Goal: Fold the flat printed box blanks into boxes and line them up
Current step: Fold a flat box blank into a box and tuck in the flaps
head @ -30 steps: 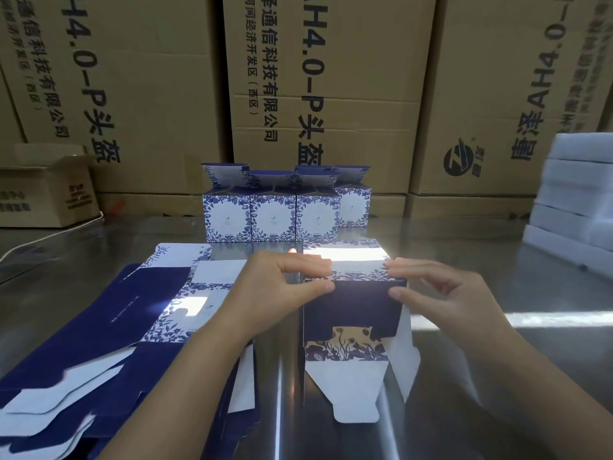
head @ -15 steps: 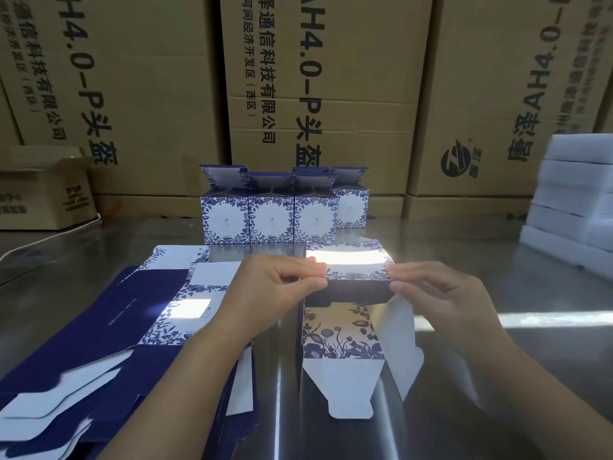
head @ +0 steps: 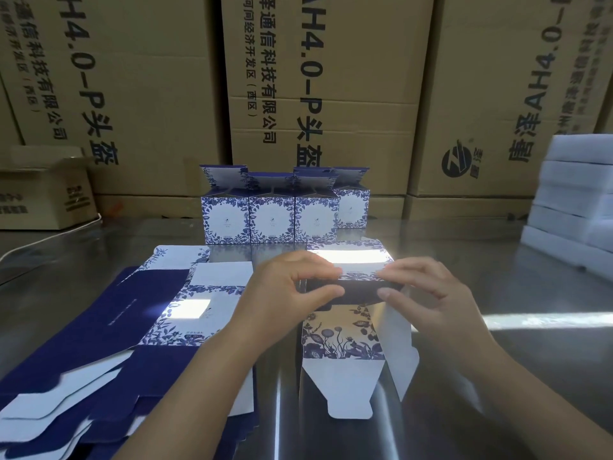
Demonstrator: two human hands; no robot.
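Note:
A half-formed blue and white floral box (head: 345, 333) lies on its side on the steel table in front of me, its white bottom flaps spread toward me. My left hand (head: 285, 293) pinches its top left corner between thumb and fingers. My right hand (head: 428, 293) pinches the top right edge the same way. A stack of flat printed blanks (head: 99, 343) lies to the left, partly under my left forearm. Several folded boxes (head: 272, 217) stand in a row at the back with their lids up.
Large brown cartons (head: 315, 78) form a wall behind the table. A small open carton (head: 43, 190) sits at the back left, with a white cable beside it. White foam slabs (head: 577, 200) are piled at the right edge. The steel table (head: 497, 376) shows strong glare.
The dark blue panel of the box has tipped away from me, exposing more of the floral inner panel and white flaps. Both hands kept their hold on the top edge.

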